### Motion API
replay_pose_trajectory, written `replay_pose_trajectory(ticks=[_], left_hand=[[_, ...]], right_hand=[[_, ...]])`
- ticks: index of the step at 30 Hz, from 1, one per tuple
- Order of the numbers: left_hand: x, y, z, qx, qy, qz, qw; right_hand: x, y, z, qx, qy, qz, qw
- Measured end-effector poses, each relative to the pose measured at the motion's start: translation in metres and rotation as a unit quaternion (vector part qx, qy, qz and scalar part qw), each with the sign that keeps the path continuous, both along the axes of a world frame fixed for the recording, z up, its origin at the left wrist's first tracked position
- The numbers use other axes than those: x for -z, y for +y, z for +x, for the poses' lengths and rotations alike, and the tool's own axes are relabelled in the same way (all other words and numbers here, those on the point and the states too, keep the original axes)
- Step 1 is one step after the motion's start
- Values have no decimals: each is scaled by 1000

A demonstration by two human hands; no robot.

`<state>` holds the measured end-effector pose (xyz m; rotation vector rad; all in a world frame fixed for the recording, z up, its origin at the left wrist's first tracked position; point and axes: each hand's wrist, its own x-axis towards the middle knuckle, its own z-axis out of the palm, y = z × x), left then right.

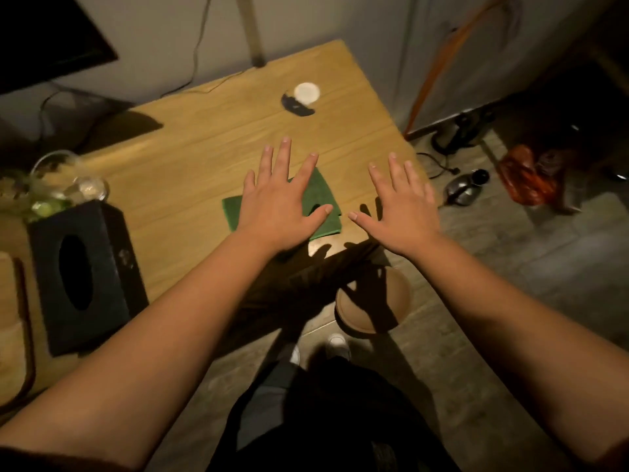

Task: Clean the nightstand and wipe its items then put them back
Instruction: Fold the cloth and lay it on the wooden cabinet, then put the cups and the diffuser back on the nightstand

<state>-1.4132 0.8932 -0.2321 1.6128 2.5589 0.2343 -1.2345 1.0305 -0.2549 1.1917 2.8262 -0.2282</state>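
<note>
On the wooden table (211, 137), the spread left hand (279, 206) hovers over the green cloth (323, 195), right hand (405, 206) empty and spread; wiping likely begins once it grips.

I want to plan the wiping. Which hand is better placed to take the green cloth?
The left hand: it is spread over the cloth. The right hand hovers beside the cloth.

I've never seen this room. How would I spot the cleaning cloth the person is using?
Find the wooden nightstand filling the middle of the view. Near its front edge, the left hand hovers or rests over a flat green cloth; which one is unclear. It is the only green, flat thing there: the tissue box is black and boxy, the round lid white.
</note>
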Motion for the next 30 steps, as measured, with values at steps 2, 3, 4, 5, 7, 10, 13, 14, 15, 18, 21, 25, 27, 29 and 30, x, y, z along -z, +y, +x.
replay_pose_trajectory(ticks=[2, 3, 4, 5, 7, 10, 13, 14, 15, 18, 21, 25, 27, 29, 30], left_hand=[[-12, 13, 11, 37, 8, 13, 999], [-17, 21, 20, 68, 9, 22, 997], [-23, 28, 28, 93, 13, 28, 995], [-27, 33, 34, 114, 13, 37, 993], [-39, 43, 57, 173, 7, 55, 983], [-62, 50, 95, 272, 12, 60, 960], [-85, 47, 142, 366, 13, 77, 927], [-92, 44, 163, 402, 12, 88, 912], [-100, 41, 188, 434, 5, 98, 895], [-115, 22, 264, 518, -4, 124, 847], [-129, -10, 344, 588, -5, 145, 796], [-145, -84, 457, 710, -26, 149, 688], [-151, -127, 505, 749, -42, 145, 645], [-155, -178, 553, 786, -59, 140, 599], [-157, -200, 572, 802, -64, 138, 578]], right_hand=[[-16, -5, 23, 46, -4, 20, 999], [-26, -9, 40, 81, -4, 33, 996], [-35, -14, 54, 109, -1, 38, 993], [-41, -18, 66, 133, 1, 45, 990], [-58, -34, 100, 190, 8, 54, 980], [-76, -68, 150, 287, 31, 79, 954], [-94, -116, 200, 376, 26, 109, 920], [-102, -134, 220, 411, 22, 117, 904], [-109, -156, 239, 445, 17, 121, 887], [-125, -223, 293, 541, -3, 145, 828], [-138, -293, 350, 617, -21, 157, 771], [-151, -415, 423, 711, -41, 165, 683], [-153, -475, 448, 746, -42, 168, 643], [-156, -541, 472, 784, -55, 161, 596], [-158, -568, 481, 802, -59, 153, 574]])
